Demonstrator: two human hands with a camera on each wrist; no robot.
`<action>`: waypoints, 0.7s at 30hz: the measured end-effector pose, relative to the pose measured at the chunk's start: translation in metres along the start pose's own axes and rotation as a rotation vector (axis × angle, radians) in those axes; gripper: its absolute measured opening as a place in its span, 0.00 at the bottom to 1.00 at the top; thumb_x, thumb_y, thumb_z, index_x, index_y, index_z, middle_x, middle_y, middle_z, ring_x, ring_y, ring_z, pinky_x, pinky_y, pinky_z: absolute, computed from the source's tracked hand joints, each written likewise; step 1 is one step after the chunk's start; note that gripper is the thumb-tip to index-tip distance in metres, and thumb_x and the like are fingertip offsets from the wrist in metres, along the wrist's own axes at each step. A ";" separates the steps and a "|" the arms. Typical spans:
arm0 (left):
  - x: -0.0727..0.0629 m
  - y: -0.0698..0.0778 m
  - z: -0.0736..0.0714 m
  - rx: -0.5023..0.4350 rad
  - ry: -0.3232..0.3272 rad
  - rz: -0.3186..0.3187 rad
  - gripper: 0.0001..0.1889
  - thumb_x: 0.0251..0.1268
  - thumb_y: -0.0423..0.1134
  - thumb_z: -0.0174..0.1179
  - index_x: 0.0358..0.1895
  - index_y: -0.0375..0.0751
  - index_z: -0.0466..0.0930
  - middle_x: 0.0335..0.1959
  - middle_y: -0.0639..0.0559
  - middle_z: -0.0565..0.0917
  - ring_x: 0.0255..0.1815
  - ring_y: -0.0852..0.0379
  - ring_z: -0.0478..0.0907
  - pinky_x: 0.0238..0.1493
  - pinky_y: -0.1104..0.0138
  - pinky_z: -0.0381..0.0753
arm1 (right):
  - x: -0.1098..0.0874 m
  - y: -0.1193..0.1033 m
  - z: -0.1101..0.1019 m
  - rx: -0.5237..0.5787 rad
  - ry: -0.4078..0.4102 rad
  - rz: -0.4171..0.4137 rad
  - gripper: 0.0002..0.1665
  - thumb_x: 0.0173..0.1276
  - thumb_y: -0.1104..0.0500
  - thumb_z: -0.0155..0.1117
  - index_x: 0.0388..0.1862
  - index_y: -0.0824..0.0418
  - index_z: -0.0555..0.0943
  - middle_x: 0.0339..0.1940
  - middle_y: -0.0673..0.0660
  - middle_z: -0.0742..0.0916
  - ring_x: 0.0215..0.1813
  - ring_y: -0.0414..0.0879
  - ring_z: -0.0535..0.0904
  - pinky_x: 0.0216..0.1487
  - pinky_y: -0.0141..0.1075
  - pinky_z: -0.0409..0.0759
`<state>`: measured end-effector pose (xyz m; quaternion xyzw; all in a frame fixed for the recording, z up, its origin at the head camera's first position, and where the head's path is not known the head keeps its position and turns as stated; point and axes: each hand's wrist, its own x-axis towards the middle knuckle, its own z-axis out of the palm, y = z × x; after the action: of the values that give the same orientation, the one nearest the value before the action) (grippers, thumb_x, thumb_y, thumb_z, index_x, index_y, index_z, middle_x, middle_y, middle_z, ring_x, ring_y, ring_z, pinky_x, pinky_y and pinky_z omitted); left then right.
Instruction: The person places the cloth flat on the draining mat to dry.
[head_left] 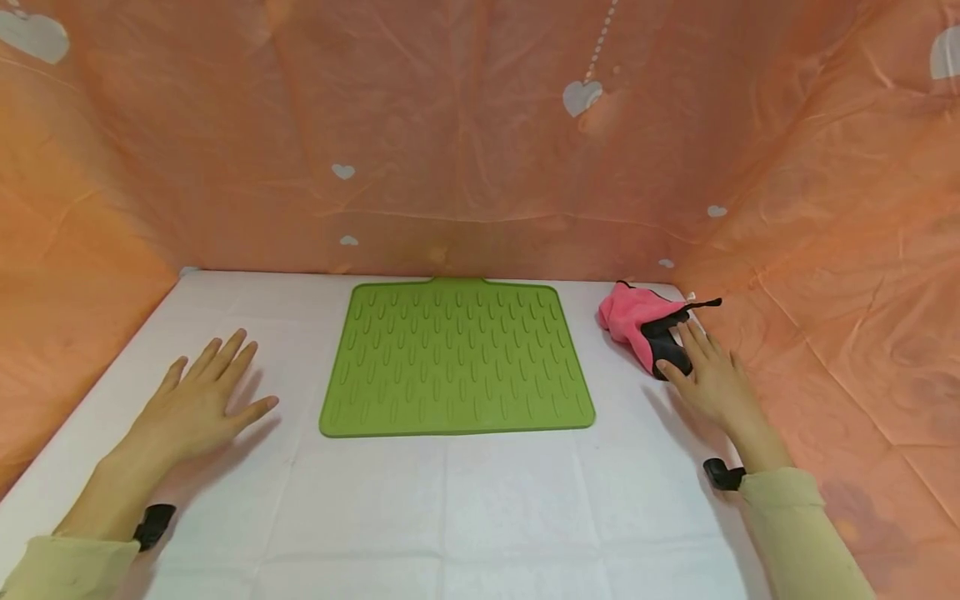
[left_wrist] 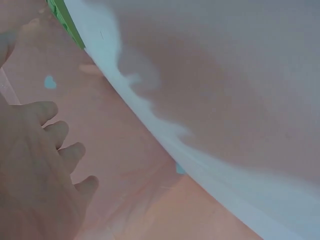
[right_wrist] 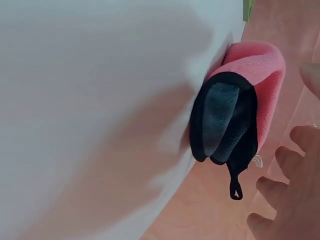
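A folded pink and dark grey cloth point(head_left: 632, 315) with black edging and a black hanging loop lies at the back right; the right wrist view shows the same cloth point(right_wrist: 265, 70) with its loop toward the fingers. My right hand point(head_left: 712, 383) is over the near right side of it, fingers spread and relaxed, gripping nothing. On the left, my left hand point(head_left: 198, 408) hovers palm down above the white surface, its fingers spread and its shadow beside it. Between the hands lies a flat green ridged mat point(head_left: 457, 358) with a tab at its far edge.
A white cloth-covered table point(head_left: 517, 500) carries the mat and the folded cloth. Orange sheeting point(head_left: 465, 142) printed with pale hearts rises behind the table and along both sides. Black bands point(head_left: 153, 527) sit at both wrists, next to pale yellow sleeves.
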<state>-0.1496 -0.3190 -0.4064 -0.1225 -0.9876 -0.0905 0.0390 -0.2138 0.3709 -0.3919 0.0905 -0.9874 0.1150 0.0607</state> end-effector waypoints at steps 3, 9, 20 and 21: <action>-0.001 0.004 0.002 -0.006 0.037 0.029 0.49 0.76 0.64 0.55 0.84 0.33 0.47 0.86 0.36 0.45 0.84 0.31 0.42 0.76 0.31 0.39 | 0.006 -0.003 -0.005 0.008 0.034 -0.021 0.48 0.82 0.38 0.51 0.84 0.68 0.53 0.84 0.71 0.57 0.81 0.73 0.52 0.71 0.79 0.48; 0.000 0.013 0.006 -0.005 0.081 0.083 0.47 0.76 0.62 0.56 0.83 0.33 0.50 0.86 0.40 0.46 0.85 0.35 0.43 0.80 0.36 0.34 | 0.016 -0.013 -0.013 0.024 0.041 -0.050 0.47 0.82 0.41 0.53 0.84 0.70 0.53 0.82 0.74 0.60 0.80 0.75 0.54 0.75 0.72 0.49; 0.011 0.034 0.013 0.012 0.044 0.181 0.46 0.75 0.61 0.58 0.83 0.35 0.54 0.86 0.42 0.48 0.84 0.34 0.49 0.79 0.35 0.43 | 0.042 -0.018 -0.011 0.061 0.021 -0.131 0.43 0.81 0.49 0.57 0.82 0.72 0.56 0.81 0.74 0.62 0.80 0.74 0.54 0.80 0.67 0.45; 0.012 0.036 0.014 0.018 0.037 0.192 0.46 0.75 0.61 0.58 0.83 0.35 0.54 0.86 0.42 0.49 0.83 0.34 0.49 0.78 0.34 0.44 | 0.044 -0.018 -0.010 0.057 0.018 -0.136 0.43 0.81 0.49 0.58 0.82 0.72 0.56 0.81 0.74 0.63 0.81 0.74 0.54 0.80 0.67 0.45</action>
<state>-0.1529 -0.2796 -0.4125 -0.2145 -0.9712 -0.0796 0.0668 -0.2521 0.3486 -0.3723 0.1580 -0.9747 0.1397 0.0745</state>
